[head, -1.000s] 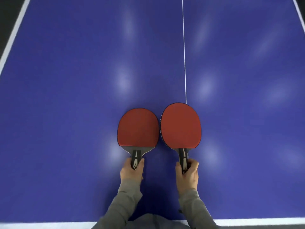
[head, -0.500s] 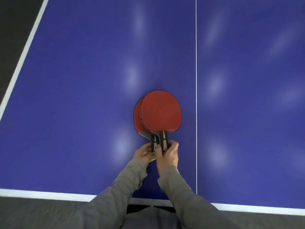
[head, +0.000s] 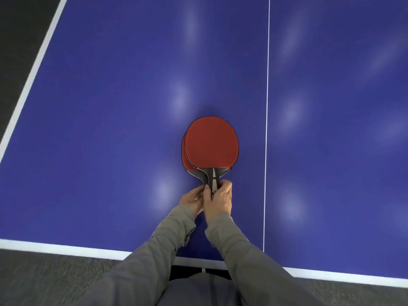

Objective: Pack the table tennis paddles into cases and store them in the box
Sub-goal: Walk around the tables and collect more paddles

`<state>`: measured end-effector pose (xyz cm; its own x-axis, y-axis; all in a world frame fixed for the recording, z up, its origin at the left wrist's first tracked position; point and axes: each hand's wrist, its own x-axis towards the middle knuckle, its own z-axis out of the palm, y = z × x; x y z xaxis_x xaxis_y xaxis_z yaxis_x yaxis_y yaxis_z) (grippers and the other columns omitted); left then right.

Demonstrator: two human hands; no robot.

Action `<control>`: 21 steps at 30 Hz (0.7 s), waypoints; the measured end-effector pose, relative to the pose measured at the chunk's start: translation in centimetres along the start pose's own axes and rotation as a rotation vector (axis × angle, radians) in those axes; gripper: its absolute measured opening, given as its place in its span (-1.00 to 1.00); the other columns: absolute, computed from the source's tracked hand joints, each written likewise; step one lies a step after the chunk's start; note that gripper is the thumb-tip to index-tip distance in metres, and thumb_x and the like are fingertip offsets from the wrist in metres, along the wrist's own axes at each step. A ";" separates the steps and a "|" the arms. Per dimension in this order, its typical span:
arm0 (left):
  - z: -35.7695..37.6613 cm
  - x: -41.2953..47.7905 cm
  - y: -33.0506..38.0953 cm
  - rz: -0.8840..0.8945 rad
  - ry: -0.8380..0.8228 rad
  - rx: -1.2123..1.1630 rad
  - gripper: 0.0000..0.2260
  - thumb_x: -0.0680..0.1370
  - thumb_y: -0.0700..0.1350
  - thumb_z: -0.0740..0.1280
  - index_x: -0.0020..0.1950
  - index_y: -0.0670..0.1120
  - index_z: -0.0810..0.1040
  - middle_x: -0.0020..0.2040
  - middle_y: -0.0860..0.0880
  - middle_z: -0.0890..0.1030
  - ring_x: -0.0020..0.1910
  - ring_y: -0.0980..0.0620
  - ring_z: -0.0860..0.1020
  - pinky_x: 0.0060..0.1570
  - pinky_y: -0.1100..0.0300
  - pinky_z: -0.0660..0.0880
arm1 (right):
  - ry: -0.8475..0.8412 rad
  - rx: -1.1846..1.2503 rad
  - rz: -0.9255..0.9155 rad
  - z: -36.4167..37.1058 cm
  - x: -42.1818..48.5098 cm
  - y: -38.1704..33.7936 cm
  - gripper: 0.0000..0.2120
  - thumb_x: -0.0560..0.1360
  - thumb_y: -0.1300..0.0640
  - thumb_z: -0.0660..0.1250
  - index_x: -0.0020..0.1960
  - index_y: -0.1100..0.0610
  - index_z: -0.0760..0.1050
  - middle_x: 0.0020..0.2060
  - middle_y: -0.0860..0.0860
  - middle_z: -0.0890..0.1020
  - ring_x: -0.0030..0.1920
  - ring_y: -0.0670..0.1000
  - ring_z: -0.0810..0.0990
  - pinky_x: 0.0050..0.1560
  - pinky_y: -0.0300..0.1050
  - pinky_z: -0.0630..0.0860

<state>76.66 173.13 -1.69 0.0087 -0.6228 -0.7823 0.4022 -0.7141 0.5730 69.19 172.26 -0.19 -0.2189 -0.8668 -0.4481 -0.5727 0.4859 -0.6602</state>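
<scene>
top paddle (head: 211, 142): red face up, lies stacked on the other one, handle points toward me.
bottom paddle (head: 183, 156): almost fully covered; only a thin red crescent and a bit of dark neck show along the left edge of the stack.
stack position: flat on the blue desk (head: 106, 120), just left of the white centre line (head: 267, 102), near my edge of the desk.
handles: overlapped, nearly aligned, the top one shows its dark and pale stripes.
right hand (head: 219, 200): wrapped around the top paddle's handle, thumb on the left side, fingertips curled over the right side.
left hand (head: 191, 200): comes in from the left, fingers curled round the bottom paddle's handle; the contact is partly hidden by my right hand.
hands relative to each other: touching, side by side at the handle ends.
sleeves (head: 167, 230): grey, both forearms come in from the bottom of the view.
edge line (head: 66, 247): white border along the near side and the left side of the desk.
floor (head: 44, 281): grey carpet below the desk edge, dark strip at the upper left.
</scene>
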 end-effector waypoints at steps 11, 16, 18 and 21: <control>-0.6 -0.3 0.3 -0.028 -0.113 -0.086 -0.80 0.58 -0.34 0.18 -0.01 -0.13 0.56 -0.27 0.02 0.69 -0.22 0.12 0.66 -0.22 0.30 0.57 | -0.068 -0.099 -0.138 -1.5 -0.2 1.3 -0.63 0.53 -0.05 0.28 0.21 0.16 0.37 0.10 0.02 0.47 0.12 0.02 0.44 0.22 -0.07 0.38; 0.4 -0.2 0.7 -0.092 0.024 -0.005 -0.81 0.55 -0.15 0.32 0.13 -0.19 0.50 -0.20 -0.02 0.62 -0.14 0.03 0.58 -0.08 0.14 0.57 | -0.053 -0.123 -0.172 -4.0 0.2 2.8 -0.67 0.57 0.00 0.23 0.26 0.13 0.38 0.13 0.01 0.47 0.14 0.02 0.46 0.24 0.02 0.41; 1.2 0.0 0.7 -0.020 0.131 0.207 -0.67 0.47 -0.07 0.42 0.17 -0.13 0.44 -0.14 -0.01 0.56 -0.12 0.02 0.55 0.03 0.05 0.54 | -0.035 -0.208 -0.208 -5.2 0.4 3.8 -0.65 0.57 0.00 0.22 0.30 0.12 0.37 0.19 0.02 0.46 0.20 0.03 0.44 0.27 -0.03 0.34; 2.1 0.4 0.8 0.070 0.225 0.442 -0.59 0.40 0.03 0.48 0.14 -0.07 0.43 -0.07 0.03 0.55 -0.06 0.01 0.53 0.05 0.15 0.47 | -0.032 -0.420 -0.283 -7.1 0.7 5.6 -0.58 0.57 -0.02 0.20 0.39 0.08 0.33 0.33 0.03 0.39 0.33 0.04 0.35 0.31 -0.02 0.26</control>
<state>75.08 171.62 -1.06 0.2389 -0.6241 -0.7439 -0.0328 -0.7708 0.6362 60.24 173.57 0.08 0.0114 -0.9509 -0.3093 -0.8756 0.1399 -0.4624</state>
